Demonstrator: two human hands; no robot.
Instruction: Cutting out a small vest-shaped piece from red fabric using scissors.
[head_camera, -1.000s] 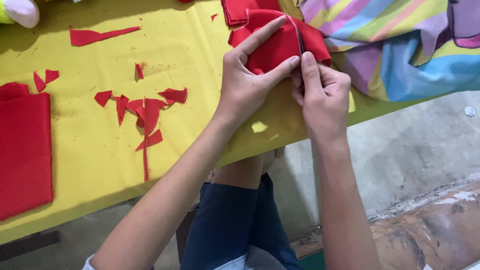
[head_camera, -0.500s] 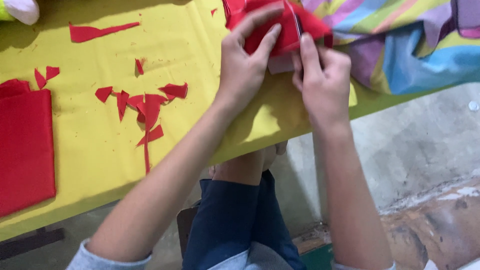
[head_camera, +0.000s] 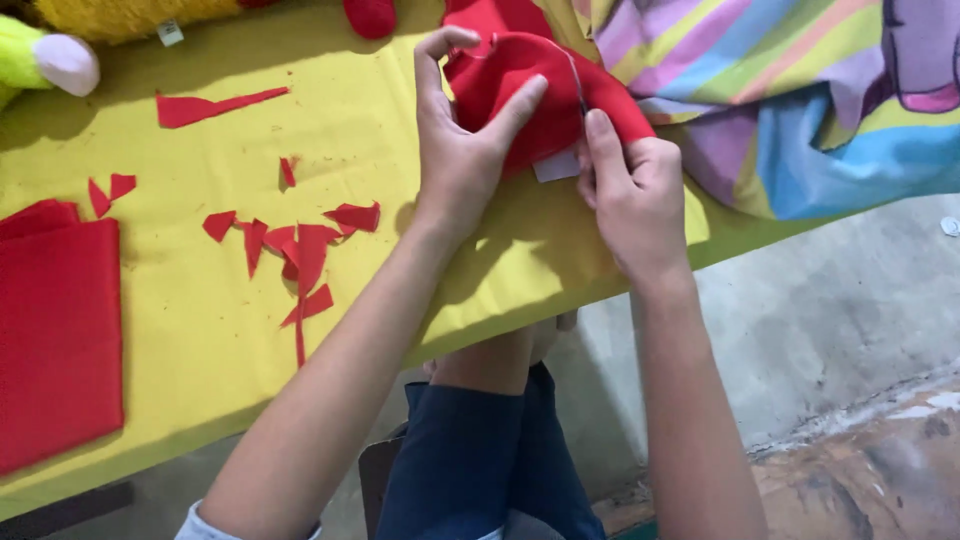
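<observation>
A folded piece of red felt (head_camera: 540, 90) lies near the top middle of the yellow table cover (head_camera: 200, 330). My left hand (head_camera: 462, 150) grips its left side, thumb and fingers spread over the fabric. My right hand (head_camera: 630, 195) pinches its right lower edge, where a small white tag (head_camera: 556, 166) shows. A thin thread or wire runs over the top of the felt.
Red felt scraps (head_camera: 300, 250) are scattered left of my hands. A stack of red felt sheets (head_camera: 55, 330) lies at the far left. A striped, many-coloured cloth (head_camera: 800, 90) covers the right end. A yellow plush toy (head_camera: 60, 40) sits at the top left. Below is a concrete floor.
Both hands and the red felt have stayed in the same spot on the table. My left fingers have shifted, now arched over the felt. The white tag under the felt has come into sight.
</observation>
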